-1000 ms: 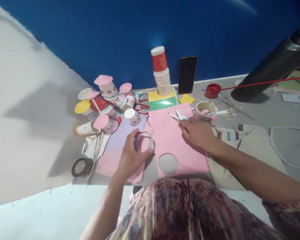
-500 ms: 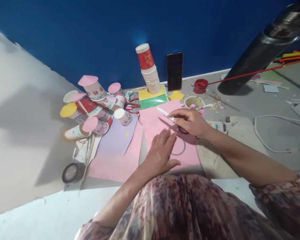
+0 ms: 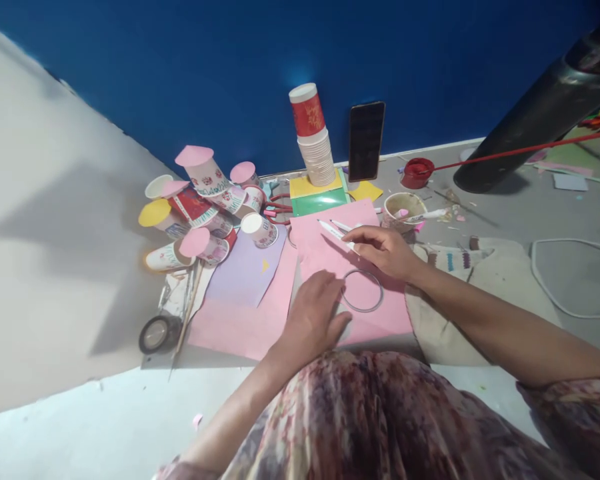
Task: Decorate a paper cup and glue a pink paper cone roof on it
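A sheet of pink paper [image 3: 385, 320] lies in front of me, with a thin grey ring [image 3: 381, 293] resting on it. My left hand [image 3: 314, 310] lies palm down on the paper's left side, fingers stretched out, fingertips at the ring's left edge. Above the ring, my right hand [image 3: 383, 250] has its fingers closed round a white marker [image 3: 336, 232], which points up and left over the sheet. A second slim tip shows beside the marker; what it belongs to I cannot make out.
Decorated paper cups [image 3: 205, 177] with paper tops crowd the left, near purple paper [image 3: 243, 270] and a tape roll [image 3: 155, 335]. Behind stand a cup stack [image 3: 316, 157] and a phone [image 3: 367, 141]. A used cup [image 3: 405, 208], cloth [image 3: 505, 300] and white cable [image 3: 545, 287] are rightward.
My left hand has drawn back a little toward me, leaving more of the ring uncovered. My right hand still grips the marker; a second tip now shows beside it. The view has shifted slightly.
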Demonstrator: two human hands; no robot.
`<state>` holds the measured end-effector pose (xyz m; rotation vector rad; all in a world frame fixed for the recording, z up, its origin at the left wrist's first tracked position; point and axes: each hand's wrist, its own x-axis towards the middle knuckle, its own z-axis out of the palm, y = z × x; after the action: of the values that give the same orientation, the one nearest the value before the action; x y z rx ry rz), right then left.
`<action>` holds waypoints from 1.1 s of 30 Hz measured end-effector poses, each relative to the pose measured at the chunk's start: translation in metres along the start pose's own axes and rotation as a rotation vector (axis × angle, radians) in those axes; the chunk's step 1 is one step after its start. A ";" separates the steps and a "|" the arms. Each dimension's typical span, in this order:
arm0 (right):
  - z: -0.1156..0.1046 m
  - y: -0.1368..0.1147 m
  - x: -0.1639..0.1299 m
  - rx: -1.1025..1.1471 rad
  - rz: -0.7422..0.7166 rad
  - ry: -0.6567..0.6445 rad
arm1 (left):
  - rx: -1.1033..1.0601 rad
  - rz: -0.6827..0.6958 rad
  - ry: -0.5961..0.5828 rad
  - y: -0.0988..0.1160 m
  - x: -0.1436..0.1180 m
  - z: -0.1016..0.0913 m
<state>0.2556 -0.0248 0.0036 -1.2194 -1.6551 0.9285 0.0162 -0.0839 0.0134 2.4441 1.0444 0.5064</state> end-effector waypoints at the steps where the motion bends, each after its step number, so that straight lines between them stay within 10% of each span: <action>1: 0.001 0.000 0.000 0.000 -0.002 0.002 | 0.021 0.011 -0.035 0.004 0.008 0.005; 8: 0.004 0.001 0.000 0.005 -0.009 -0.034 | 0.134 -0.036 -0.092 0.013 0.037 0.028; 19: 0.004 0.006 -0.003 -0.007 0.001 -0.087 | 0.075 0.111 -0.043 -0.002 -0.007 0.046; 33: 0.012 0.007 -0.008 -0.275 -0.115 -0.239 | 0.084 -0.162 0.091 -0.027 -0.031 0.002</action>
<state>0.2477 -0.0314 -0.0091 -1.2129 -2.0756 0.8193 -0.0183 -0.0907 -0.0075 2.4014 1.3131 0.5340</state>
